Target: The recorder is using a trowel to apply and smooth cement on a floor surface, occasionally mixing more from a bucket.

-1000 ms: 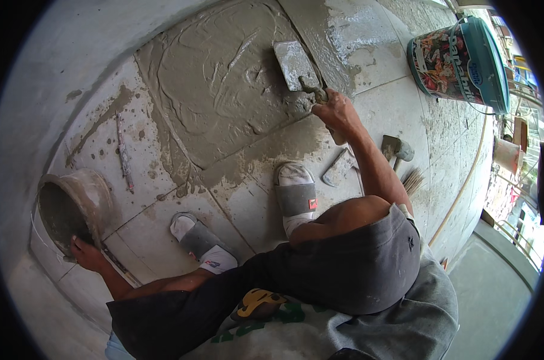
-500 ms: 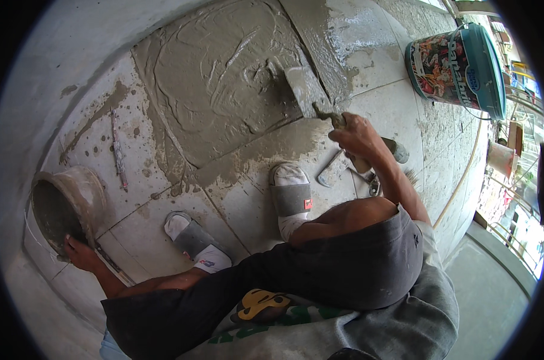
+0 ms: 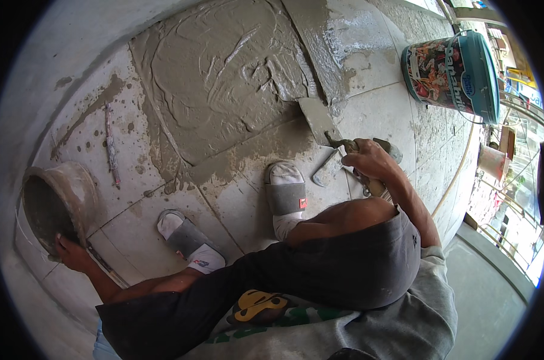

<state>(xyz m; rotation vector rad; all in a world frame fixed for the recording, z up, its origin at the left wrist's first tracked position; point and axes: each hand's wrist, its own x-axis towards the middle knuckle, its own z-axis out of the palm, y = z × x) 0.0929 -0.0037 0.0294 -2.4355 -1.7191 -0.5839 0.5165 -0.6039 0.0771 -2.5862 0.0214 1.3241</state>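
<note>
Knees bent, the person squats in grey slippers [image 3: 287, 195] on the tiled floor [image 3: 380, 114]. Left hand [image 3: 71, 252] has its fingers curled over the rim of a tilted mortar bucket [image 3: 59, 201]. Right hand [image 3: 368, 161] is closed around a trowel [image 3: 320, 120], blade at the edge of the wet mortar patch [image 3: 218, 78]. A second trowel [image 3: 327, 171] lies just beside that hand. Farther off stands a teal pail [image 3: 455, 72]
</note>
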